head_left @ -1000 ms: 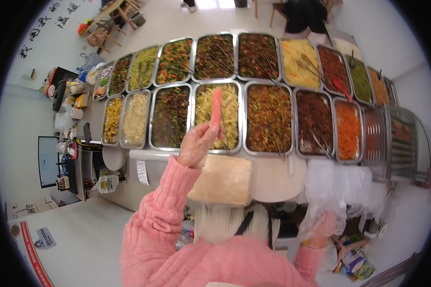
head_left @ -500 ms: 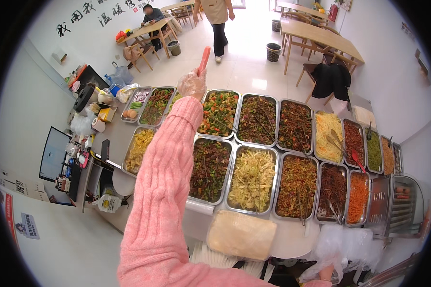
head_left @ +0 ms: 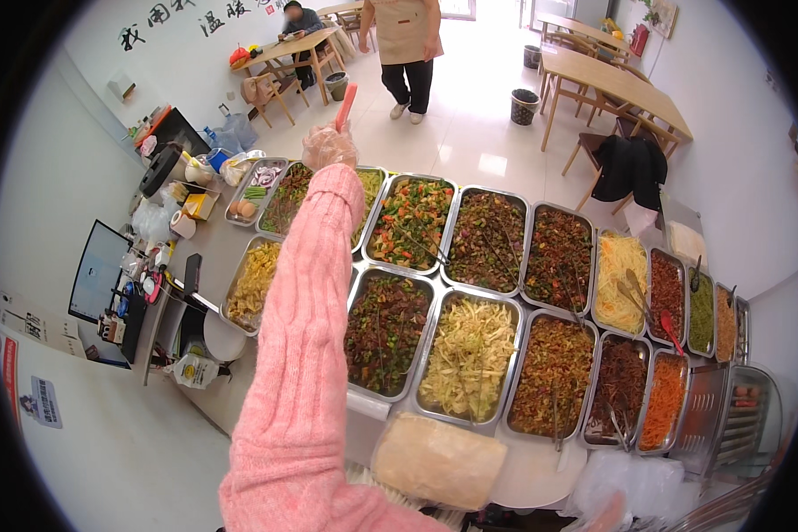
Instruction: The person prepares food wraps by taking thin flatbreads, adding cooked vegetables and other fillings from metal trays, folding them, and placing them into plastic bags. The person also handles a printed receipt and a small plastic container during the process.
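Note:
My left hand (head_left: 330, 144), in a clear plastic glove, is raised beyond the far row of trays, at the end of my stretched arm in a pink knit sleeve (head_left: 301, 355). It is closed around a pinkish-red sausage (head_left: 347, 107), which points upward. My forearm hides parts of the trays below. At the lower right my right hand (head_left: 608, 514) shows only in part, blurred, beside a bundle of clear plastic bags (head_left: 625, 483); its fingers cannot be made out. A stack of thin flat wrappers (head_left: 439, 461) lies on the near counter edge.
Two rows of metal food trays span the counter, among them yellow shreds (head_left: 470, 355) and carrot shreds (head_left: 663, 403). A sausage roller cabinet (head_left: 745, 412) stands at the right. A monitor (head_left: 99, 270) is at the left. Beyond the counter stands a person in an apron (head_left: 405, 35).
My left hand and the sausage have shifted left in the picture, while the trays sit slightly lower and tilted. The person in the apron has come nearer. My right hand shows less.

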A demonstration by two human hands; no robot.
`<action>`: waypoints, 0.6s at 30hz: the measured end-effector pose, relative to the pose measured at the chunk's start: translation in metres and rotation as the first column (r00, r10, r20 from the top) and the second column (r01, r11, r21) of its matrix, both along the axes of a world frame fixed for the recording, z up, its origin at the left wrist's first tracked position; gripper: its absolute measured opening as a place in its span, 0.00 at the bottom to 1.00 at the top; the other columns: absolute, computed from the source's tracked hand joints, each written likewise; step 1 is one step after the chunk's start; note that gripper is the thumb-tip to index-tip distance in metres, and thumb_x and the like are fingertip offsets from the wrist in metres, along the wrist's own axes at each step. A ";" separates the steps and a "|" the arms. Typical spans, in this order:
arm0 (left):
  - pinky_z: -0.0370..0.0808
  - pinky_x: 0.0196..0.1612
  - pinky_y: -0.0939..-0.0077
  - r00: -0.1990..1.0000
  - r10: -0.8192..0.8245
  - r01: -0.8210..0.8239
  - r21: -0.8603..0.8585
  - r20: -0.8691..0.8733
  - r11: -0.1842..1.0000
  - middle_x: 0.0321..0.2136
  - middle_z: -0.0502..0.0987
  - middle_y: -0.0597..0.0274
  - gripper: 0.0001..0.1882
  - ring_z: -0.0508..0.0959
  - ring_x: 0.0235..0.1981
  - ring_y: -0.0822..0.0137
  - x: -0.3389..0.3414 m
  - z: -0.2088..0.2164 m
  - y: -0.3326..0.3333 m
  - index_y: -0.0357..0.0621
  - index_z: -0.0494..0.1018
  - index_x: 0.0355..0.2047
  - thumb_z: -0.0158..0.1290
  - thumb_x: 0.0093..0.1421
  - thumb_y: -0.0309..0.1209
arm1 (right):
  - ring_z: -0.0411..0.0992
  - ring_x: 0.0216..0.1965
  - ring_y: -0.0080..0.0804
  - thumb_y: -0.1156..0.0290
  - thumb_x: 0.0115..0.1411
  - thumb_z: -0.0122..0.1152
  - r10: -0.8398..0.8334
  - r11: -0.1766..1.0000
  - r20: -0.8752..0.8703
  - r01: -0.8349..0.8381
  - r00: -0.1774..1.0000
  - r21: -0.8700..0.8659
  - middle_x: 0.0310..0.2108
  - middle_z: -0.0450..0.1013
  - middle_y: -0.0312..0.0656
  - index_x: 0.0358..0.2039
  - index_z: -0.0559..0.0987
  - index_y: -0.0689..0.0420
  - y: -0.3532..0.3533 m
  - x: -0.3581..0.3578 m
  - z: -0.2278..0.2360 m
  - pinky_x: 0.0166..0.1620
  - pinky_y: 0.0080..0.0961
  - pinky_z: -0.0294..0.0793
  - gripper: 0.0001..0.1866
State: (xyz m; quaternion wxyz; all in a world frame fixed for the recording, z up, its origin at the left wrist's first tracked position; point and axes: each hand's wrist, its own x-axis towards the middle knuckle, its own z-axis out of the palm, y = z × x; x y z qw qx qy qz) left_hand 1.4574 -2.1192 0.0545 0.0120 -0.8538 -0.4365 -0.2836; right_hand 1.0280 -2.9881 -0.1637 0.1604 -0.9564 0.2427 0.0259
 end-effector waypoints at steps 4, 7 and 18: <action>0.80 0.50 0.64 0.998 0.048 -0.048 -0.019 -0.038 0.999 0.45 0.79 0.63 0.21 0.79 0.50 0.60 0.003 0.008 0.014 0.62 0.81 0.50 0.46 0.70 0.55 | 0.74 0.34 0.42 0.68 0.63 0.57 -0.015 1.000 0.007 0.015 1.000 0.024 0.30 0.76 0.47 0.33 0.78 0.60 -0.003 0.010 -0.007 0.37 0.40 0.72 0.08; 0.80 0.51 0.65 0.995 0.050 -0.053 -0.032 -0.084 0.998 0.46 0.78 0.64 0.22 0.79 0.51 0.61 0.007 0.009 0.021 0.62 0.81 0.50 0.46 0.70 0.56 | 0.74 0.34 0.41 0.68 0.63 0.57 -0.026 0.999 0.015 0.026 1.000 0.047 0.30 0.76 0.47 0.32 0.78 0.59 -0.007 0.016 -0.010 0.37 0.40 0.72 0.08; 0.75 0.51 0.55 0.999 0.026 -0.023 -0.073 0.034 0.997 0.46 0.78 0.63 0.21 0.77 0.52 0.57 0.035 0.001 0.037 0.60 0.82 0.49 0.50 0.68 0.55 | 0.73 0.34 0.39 0.71 0.62 0.56 -0.060 0.996 0.012 0.059 0.998 0.072 0.29 0.75 0.44 0.30 0.76 0.59 -0.033 0.021 -0.023 0.36 0.39 0.71 0.06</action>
